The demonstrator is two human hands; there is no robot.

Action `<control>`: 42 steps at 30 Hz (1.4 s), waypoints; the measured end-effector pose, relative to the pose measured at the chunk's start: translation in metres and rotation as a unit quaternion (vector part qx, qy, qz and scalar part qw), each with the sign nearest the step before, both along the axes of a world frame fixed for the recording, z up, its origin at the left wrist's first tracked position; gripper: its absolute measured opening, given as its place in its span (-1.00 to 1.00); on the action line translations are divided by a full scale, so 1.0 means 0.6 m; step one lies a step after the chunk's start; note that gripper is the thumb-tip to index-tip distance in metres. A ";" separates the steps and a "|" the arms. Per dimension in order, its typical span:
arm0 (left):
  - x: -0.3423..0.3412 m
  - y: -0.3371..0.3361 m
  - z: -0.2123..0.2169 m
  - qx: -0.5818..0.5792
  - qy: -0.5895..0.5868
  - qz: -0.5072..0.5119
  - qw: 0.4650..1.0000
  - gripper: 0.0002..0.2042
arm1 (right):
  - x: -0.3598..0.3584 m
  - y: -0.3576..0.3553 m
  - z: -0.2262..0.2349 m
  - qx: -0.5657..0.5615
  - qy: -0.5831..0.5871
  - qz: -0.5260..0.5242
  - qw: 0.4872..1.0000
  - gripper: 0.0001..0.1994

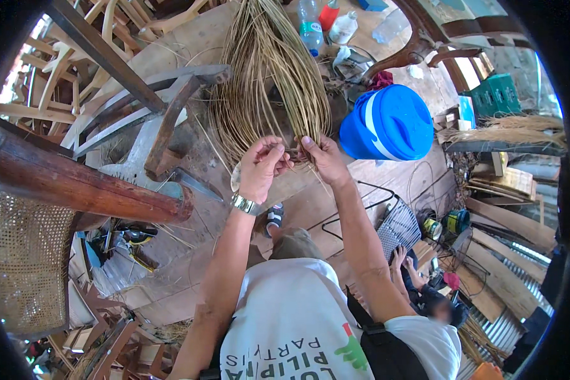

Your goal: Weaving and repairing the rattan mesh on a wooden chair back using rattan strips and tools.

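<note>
A big bundle of long, thin rattan strips (266,69), greenish tan, hangs down from the top middle, its near ends between my hands. My right hand (328,161) is closed on the bundle's right part, thumb pressed on the strips. Beside it, my left hand (259,166), with a metal watch at the wrist, has thumb and fingers pinched together. A thin strip runs at those fingertips, the rest of that grip being hidden. The hands are a small gap apart, close to a blue water jug (392,123) on the right.
Wooden chair frames (152,120) and a thick wooden post (88,171) crowd the left, with a woven cane panel (25,259) below. Plastic bottles (310,28) stand beyond the jug. A seated person (418,278) is at lower right, near a wire rack (399,225) and planks (506,228).
</note>
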State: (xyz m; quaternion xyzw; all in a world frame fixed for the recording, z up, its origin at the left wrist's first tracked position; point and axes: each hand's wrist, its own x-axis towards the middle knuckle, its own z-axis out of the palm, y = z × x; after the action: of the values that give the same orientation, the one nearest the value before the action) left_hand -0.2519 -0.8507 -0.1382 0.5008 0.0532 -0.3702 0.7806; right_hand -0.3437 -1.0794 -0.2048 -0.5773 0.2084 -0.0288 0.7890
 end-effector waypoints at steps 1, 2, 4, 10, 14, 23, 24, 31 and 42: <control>0.000 0.006 -0.009 0.020 0.009 -0.003 1.000 -0.77 | 0.000 0.003 0.002 0.007 -0.007 0.003 1.000 -0.67; -0.004 0.009 -0.019 0.023 0.009 -0.001 1.000 -0.77 | -0.003 0.006 0.006 0.010 -0.007 0.004 1.000 -0.67; -0.008 -0.002 -0.030 0.009 0.000 0.020 1.000 -0.78 | -0.002 -0.002 0.010 0.016 -0.007 -0.010 1.000 -0.69; -0.017 0.007 -0.066 0.055 -0.003 0.053 0.997 -0.75 | 0.000 0.003 0.010 0.031 -0.019 -0.022 0.999 -0.70; -0.004 0.013 -0.089 0.093 -0.047 0.096 0.990 -0.75 | -0.009 -0.019 -0.021 0.048 -0.032 -0.032 0.998 -0.70; -0.023 0.049 -0.102 0.035 0.003 0.137 0.990 -0.72 | 0.029 0.028 0.028 -0.256 0.096 0.027 0.961 -0.26; -0.030 0.051 -0.109 0.145 -0.084 0.127 0.978 -0.74 | 0.046 0.039 0.035 -0.254 0.094 0.032 0.962 -0.26; -0.159 0.001 -0.141 0.304 -0.375 -0.083 0.872 -0.40 | 0.174 0.112 -0.003 -0.471 0.267 0.200 0.816 -0.12; -0.041 0.093 -0.110 0.225 -0.216 0.049 0.949 -0.66 | 0.111 -0.067 0.021 -0.092 0.074 0.168 0.979 -0.46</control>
State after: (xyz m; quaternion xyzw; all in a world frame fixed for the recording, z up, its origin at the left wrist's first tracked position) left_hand -0.2765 -0.7951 -0.2039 0.7280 -0.0106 -0.1930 0.6578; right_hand -0.2771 -1.1195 -0.1920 -0.6749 0.1630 0.1281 0.7082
